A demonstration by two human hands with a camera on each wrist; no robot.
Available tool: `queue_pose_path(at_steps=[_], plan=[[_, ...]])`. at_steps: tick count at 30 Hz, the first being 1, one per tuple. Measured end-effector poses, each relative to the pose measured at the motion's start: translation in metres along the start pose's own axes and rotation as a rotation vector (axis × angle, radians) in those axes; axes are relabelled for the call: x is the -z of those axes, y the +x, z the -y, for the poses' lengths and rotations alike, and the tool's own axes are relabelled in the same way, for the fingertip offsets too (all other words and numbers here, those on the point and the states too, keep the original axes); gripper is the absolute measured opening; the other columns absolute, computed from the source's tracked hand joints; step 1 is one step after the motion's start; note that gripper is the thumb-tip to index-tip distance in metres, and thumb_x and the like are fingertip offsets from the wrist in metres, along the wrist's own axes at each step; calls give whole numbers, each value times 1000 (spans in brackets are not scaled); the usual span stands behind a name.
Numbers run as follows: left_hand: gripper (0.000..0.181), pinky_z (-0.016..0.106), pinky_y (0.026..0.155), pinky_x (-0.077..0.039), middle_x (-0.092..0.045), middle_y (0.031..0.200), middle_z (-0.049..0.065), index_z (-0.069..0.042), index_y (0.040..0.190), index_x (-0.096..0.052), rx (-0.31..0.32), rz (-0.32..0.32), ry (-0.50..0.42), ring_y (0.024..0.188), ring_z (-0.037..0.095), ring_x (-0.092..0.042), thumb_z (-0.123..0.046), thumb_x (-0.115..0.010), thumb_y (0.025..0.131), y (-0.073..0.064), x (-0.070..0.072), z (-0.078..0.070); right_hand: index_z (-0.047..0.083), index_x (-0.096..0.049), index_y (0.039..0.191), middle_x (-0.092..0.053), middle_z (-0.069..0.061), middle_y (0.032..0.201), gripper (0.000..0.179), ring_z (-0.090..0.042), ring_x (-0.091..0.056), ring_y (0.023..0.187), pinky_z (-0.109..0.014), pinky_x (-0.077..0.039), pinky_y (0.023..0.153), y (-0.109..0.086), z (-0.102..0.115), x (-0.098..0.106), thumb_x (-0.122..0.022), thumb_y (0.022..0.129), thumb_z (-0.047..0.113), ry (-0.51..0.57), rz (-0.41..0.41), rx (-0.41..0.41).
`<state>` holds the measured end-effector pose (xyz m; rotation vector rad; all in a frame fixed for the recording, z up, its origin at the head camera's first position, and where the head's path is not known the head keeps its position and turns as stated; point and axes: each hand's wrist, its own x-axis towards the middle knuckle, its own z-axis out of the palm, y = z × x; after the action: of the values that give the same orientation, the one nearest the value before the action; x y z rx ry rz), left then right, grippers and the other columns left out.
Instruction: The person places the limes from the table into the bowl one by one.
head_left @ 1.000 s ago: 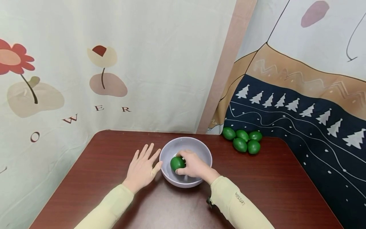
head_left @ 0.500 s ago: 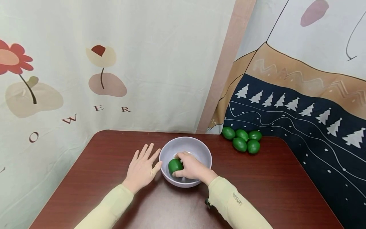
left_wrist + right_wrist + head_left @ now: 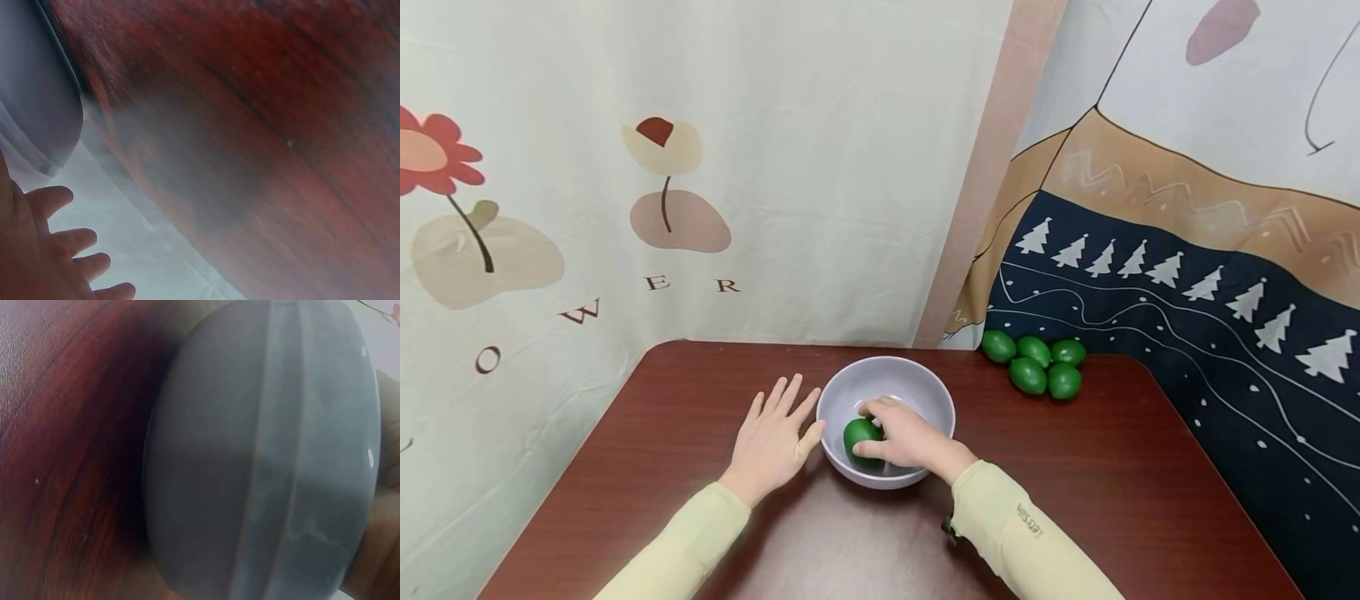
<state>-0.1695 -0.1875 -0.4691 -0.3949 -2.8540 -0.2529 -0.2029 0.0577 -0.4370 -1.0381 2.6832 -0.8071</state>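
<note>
In the head view a lilac bowl [image 3: 838, 477] stands on the dark red wooden table near its back edge. Inside it is a glossy green lime [image 3: 861, 437], low against the near left part of the wall. My right hand [image 3: 904, 435] reaches over the bowl's right rim and holds this lime between thumb and fingers; the lime's right side is hidden by the hand. Left of the bowl, my left hand [image 3: 771, 442] has its fingers spread, the thumb tip right at the rim. The right wrist view is mostly filled by the bowl's outer wall [image 3: 206, 450].
Several more green limes [image 3: 1028, 376] lie grouped at the table's back right corner. Printed cloth [image 3: 820, 208] hangs right behind the table [image 3: 1075, 483], with a dark blue tree-patterned cloth [image 3: 1150, 308] on the right.
The lime in the bowl has shifted slightly toward me and left, and sits a little lower, with my right hand moving along. My left hand keeps its place by the rim.
</note>
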Motion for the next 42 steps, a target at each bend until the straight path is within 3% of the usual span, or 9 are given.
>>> queue_pose_path(at_steps=[12,21,29,33,37,42], plan=[[59,61,123,-23,-39,163,17,-14,152,-54,1,-6,-16,153,39,-32,-49,-49,105,1,1,0,-2,-61,134,-65,-16,127,48,-27,-71,102,-39,-57,92,-9,-6,12,-69,98,29,105,-13,-38],[60,61,122,-25,-39,163,18,-15,152,-54,-14,-8,-8,153,39,-31,-50,-48,105,1,0,0,-1,-64,130,-67,-17,124,41,-29,-70,105,-40,-59,89,-21,-13,21,-69,98,24,115,-100,-13],[58,61,123,-24,-39,163,18,-14,152,-54,-19,-23,-13,153,39,-32,-49,-49,105,1,1,1,1,-71,122,-68,-11,117,30,-33,-70,104,-46,-59,92,-33,-28,30,-71,95,14,171,-360,75],[60,61,123,-23,-38,164,17,-15,153,-54,-11,-10,-15,154,39,-29,-50,-48,105,2,1,1,1,-71,122,-68,-7,119,30,-28,-69,107,-46,-59,92,-40,-36,36,-74,93,9,180,-501,94],[60,61,123,-22,-38,164,17,-15,153,-53,-6,-6,-19,154,39,-29,-50,-48,105,2,0,2,1,-71,123,-68,-8,124,32,-29,-68,110,-49,-58,93,-48,-45,41,-75,92,5,177,-596,81],[60,60,123,-23,-38,164,17,-15,153,-53,-3,-2,-16,154,39,-29,-50,-48,105,2,-1,2,2,-71,124,-67,-12,129,31,-30,-67,114,-47,-57,97,-56,-58,47,-73,92,4,174,-655,21]])
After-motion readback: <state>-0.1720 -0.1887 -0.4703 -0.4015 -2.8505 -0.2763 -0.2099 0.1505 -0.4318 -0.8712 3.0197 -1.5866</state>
